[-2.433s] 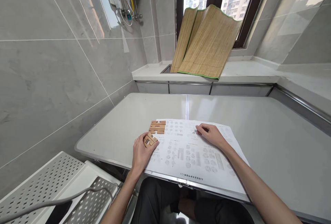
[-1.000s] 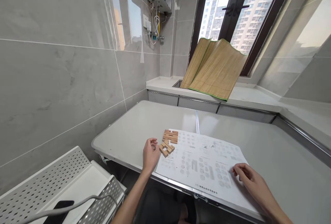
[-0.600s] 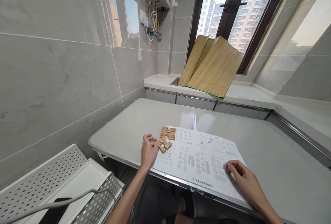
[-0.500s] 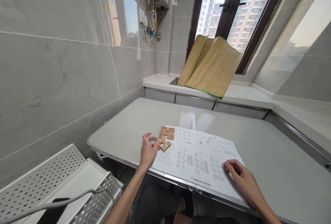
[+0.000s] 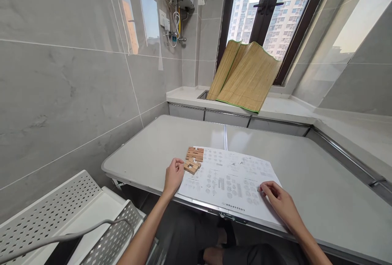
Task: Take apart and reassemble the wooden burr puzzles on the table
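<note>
On the left part of a printed sheet with rows of small grey diagrams lie several notched wooden puzzle pieces. Some form a flat brown stack of notched wooden bars; just in front is a lighter pair of notched bars with a square gap between them. My left hand rests at the sheet's left edge, fingers curled in, fingertips beside the lighter bars; nothing shows in it. Over the sheet's right side, my right hand lies loosely bent, with a gap between thumb and fingers and its fingertips on the paper.
The sheet lies on a white folding table with a seam down its middle. A white perforated rack with a grey cable stands at the lower left. Behind the table, a bamboo mat leans on the counter by the window.
My left hand has drawn its fingers in and sits slightly back from the lighter bars. My right hand keeps its place on the sheet. The whole view has shifted a little.
</note>
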Motion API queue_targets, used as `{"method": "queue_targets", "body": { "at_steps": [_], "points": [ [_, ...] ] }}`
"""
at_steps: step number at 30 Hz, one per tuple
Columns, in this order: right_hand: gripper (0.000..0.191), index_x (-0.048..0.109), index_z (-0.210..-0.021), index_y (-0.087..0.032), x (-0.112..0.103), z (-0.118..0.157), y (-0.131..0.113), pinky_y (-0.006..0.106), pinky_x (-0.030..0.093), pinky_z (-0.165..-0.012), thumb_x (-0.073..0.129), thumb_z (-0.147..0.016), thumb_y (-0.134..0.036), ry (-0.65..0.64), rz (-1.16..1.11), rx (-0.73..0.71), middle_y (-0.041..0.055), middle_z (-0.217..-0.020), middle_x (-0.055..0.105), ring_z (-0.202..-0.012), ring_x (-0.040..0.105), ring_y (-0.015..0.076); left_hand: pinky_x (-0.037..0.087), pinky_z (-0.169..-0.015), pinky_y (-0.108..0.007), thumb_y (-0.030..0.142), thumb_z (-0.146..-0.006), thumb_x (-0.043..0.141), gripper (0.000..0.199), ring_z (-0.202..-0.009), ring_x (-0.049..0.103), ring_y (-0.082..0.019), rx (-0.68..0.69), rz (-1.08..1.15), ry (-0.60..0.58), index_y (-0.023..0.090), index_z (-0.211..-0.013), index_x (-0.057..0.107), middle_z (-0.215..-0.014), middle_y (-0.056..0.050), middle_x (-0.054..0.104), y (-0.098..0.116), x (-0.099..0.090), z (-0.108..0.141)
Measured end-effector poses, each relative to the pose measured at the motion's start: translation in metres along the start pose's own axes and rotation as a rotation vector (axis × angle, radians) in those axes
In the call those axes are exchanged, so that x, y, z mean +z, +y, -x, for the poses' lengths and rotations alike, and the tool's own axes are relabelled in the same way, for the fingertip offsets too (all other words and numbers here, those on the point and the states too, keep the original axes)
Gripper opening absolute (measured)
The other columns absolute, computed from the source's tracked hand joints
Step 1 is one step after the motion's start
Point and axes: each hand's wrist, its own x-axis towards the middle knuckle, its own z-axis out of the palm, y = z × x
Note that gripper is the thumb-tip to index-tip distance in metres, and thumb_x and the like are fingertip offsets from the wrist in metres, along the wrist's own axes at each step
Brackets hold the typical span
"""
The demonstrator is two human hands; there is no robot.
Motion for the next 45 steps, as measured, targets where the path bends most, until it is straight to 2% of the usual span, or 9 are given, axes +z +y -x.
{"method": "queue_targets", "body": {
  "at_steps": [3, 10, 20, 33, 45],
  "points": [
    [0.034, 0.068, -0.084, -0.023, 0.000, -0.001, -0.002, 0.032, 0.049, -0.073, 0.057, -0.092, -0.054, 0.003, -0.017, -0.019, 0.0058, -0.087, 0.077, -0.081, 0.068, 0.0245, 0.037, -0.061, -0.026, 0.023, -0.085, 0.045, 0.018, -0.059, 0.054, -0.018, 0.015, -0.050, -0.031, 0.023, -0.081, 0.062, -0.063, 0.003, 0.058, 0.003, -0.001, 0.001],
    [0.033, 0.066, -0.080, -0.023, 0.001, -0.001, -0.009, 0.032, 0.048, -0.072, 0.056, -0.091, -0.053, 0.018, -0.024, -0.055, 0.0047, -0.081, 0.075, -0.076, 0.066, 0.0234, 0.034, -0.062, -0.027, 0.023, -0.083, 0.040, 0.020, -0.062, 0.051, -0.019, 0.035, -0.098, -0.041, 0.023, -0.072, 0.056, -0.063, 0.002, 0.056, 0.012, -0.003, 0.000],
    [0.034, 0.065, -0.082, -0.023, 0.003, -0.003, -0.015, 0.033, 0.047, -0.073, 0.054, -0.092, -0.053, 0.030, -0.044, -0.094, 0.0035, -0.080, 0.075, -0.072, 0.063, 0.0219, 0.031, -0.060, -0.025, 0.025, -0.082, 0.041, 0.017, -0.059, 0.045, -0.017, 0.067, -0.099, -0.061, 0.023, -0.071, 0.054, -0.060, 0.003, 0.049, 0.014, -0.007, -0.001],
    [0.032, 0.069, -0.081, -0.023, 0.003, -0.003, -0.012, 0.032, 0.045, -0.071, 0.055, -0.090, -0.051, 0.044, -0.079, -0.080, 0.0053, -0.085, 0.078, -0.074, 0.064, 0.0226, 0.030, -0.059, -0.025, 0.025, -0.082, 0.041, 0.017, -0.059, 0.043, -0.016, 0.080, -0.100, -0.053, 0.022, -0.076, 0.057, -0.065, 0.002, 0.054, 0.007, -0.006, -0.002],
    [0.035, 0.068, -0.081, -0.023, 0.002, 0.000, -0.018, 0.032, 0.046, -0.072, 0.058, -0.089, -0.055, 0.027, -0.108, -0.075, 0.0043, -0.084, 0.078, -0.071, 0.063, 0.0211, 0.031, -0.060, -0.025, 0.025, -0.080, 0.042, 0.017, -0.058, 0.044, -0.017, 0.083, -0.115, -0.005, 0.022, -0.075, 0.058, -0.059, 0.004, 0.050, 0.004, -0.010, 0.007]
  ]
}}
